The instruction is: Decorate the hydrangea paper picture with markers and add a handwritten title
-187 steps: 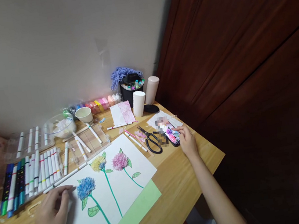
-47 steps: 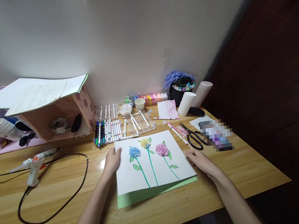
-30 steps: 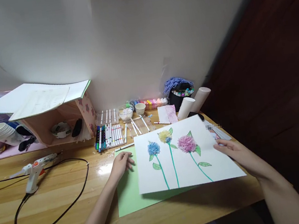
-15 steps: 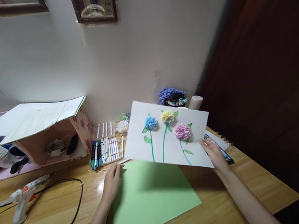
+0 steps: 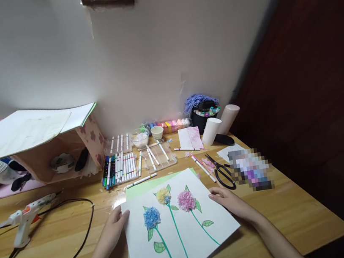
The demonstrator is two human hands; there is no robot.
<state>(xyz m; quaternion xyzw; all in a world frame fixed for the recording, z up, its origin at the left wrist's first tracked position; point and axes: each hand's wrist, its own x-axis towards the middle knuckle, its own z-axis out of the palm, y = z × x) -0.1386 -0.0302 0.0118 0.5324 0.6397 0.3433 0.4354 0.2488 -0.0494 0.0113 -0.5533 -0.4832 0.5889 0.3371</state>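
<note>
A white sheet [image 5: 201,223] carries three flowers with green drawn stems and leaves: a blue one [image 5: 152,217], a yellow one [image 5: 163,196] and a pink one [image 5: 186,201], their heads textured. It lies over a green sheet [image 5: 149,184], whose top and left edges show. My left hand [image 5: 113,226] grips the white sheet's left edge, thumb on top. At the upper right edge my right hand [image 5: 230,201] pinches the same sheet, which looks slightly raised at its right corner.
Black scissors [image 5: 222,171], loose markers [image 5: 203,169] and pink scraps lie beyond the sheets. Marker trays [image 5: 120,168], a small cup [image 5: 157,132] and white rolls [image 5: 212,131] stand further back. A glue gun [image 5: 26,218] with a looping cord lies left, before a pink box [image 5: 93,138].
The white sheet has come down and nearer, from raised in my right hand to over the green sheet. My left hand has taken hold of its left edge.
</note>
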